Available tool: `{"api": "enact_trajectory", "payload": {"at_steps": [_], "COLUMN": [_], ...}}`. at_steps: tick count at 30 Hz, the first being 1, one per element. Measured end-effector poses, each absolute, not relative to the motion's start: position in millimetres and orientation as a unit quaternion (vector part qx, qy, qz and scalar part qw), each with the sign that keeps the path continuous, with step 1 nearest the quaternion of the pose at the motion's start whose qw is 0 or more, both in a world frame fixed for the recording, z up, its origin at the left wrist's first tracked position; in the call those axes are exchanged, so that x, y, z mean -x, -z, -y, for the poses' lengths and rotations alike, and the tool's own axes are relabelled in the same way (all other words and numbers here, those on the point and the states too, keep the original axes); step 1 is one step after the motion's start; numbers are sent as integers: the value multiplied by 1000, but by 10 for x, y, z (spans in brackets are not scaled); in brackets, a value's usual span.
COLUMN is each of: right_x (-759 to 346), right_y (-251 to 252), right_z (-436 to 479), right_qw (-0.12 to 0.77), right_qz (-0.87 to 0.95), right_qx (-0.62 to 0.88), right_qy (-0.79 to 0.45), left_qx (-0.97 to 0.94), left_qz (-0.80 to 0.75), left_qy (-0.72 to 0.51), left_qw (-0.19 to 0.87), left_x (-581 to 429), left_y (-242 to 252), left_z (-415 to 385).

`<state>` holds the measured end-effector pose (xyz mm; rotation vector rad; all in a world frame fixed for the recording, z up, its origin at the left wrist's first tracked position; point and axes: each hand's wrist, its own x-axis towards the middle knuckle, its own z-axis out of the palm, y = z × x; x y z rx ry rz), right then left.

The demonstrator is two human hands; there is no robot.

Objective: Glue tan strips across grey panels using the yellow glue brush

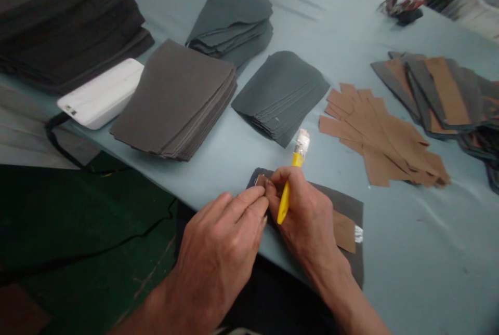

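Note:
My right hand [307, 210] grips a yellow-handled brush [286, 201], its white-caked bristles pointing up and away from me. The same hand's fingertips touch the near-left end of a brown strip [343, 231] that lies across a dark grey fabric piece [343, 197]. My left hand [228, 236] is closed, its fingers pressed together and pinching at that end of the strip beside the right fingertips. A white smear [358, 234] shows at the strip's other end. The middle of the strip is hidden under my right hand.
Loose brown strips [384, 137] lie to the right, beyond them grey pieces with brown strips [448, 91]. Stacks of brown-grey sheets [175, 96] and grey-green sheets [280, 85] stand ahead. A white device [103, 91] with a black cord sits at the table edge.

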<state>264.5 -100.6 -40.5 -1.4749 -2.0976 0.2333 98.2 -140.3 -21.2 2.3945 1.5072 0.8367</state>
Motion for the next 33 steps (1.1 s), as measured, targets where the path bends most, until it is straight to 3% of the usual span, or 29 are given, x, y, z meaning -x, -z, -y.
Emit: {"api": "enact_trajectory", "payload": {"at_steps": [33], "right_x": [-2644], "right_y": [346], "right_z": [1033], "right_qw": [244], "right_qz": [784], "right_qx": [566], "right_qy": [-73], "left_qx": [-860], "left_qz": [-456], "left_qy": [-224], "left_qw": [34], "left_x": [-846], "left_y": [324], "left_z": [1153]}}
